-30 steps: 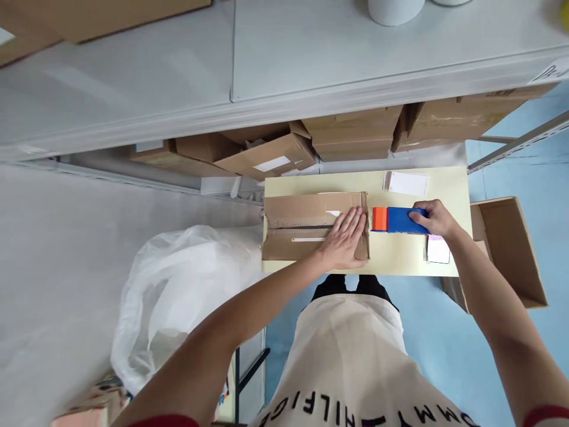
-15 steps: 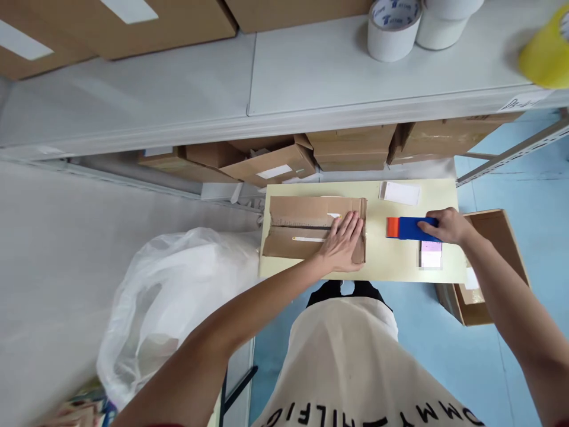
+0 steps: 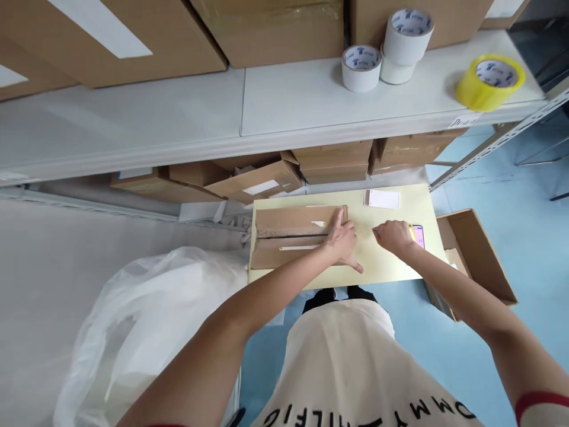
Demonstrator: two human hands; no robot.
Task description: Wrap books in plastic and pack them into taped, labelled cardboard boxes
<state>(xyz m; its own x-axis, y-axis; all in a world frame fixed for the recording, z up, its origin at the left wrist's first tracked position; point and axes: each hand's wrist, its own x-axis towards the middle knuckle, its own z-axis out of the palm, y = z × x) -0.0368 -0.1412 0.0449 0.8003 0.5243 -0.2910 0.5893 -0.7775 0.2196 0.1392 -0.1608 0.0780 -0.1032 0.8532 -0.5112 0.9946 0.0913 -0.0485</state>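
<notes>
A cardboard box [image 3: 284, 218] lies on the small pale yellow table [image 3: 382, 270], its two top flaps meeting at a lengthwise seam. My left hand [image 3: 344, 242] rests on the right end of that box, fingers stretched and thumb spread away. Just right of the box, above the tabletop, my right hand [image 3: 393, 237] is closed around a tape dispenser [image 3: 376, 232]. Most of the dispenser is hidden by the fist; a small bluish tip and a yellow edge show. Partly covered by this hand, a phone [image 3: 418, 235] with a pink screen lies on the table.
A white card [image 3: 383, 198] lies at the table's back edge. An opened carton [image 3: 478, 255] stands at the right. Above, the shelf [image 3: 288, 101] holds white tape rolls [image 3: 361, 68] and a yellow roll [image 3: 486, 83]. A large translucent bag [image 3: 169, 314] sits at left.
My right hand has moved left toward the box and turned the dispenser, whose blue side no longer shows. My left hand has shifted onto the box's end, thumb spread. The view has tilted upward.
</notes>
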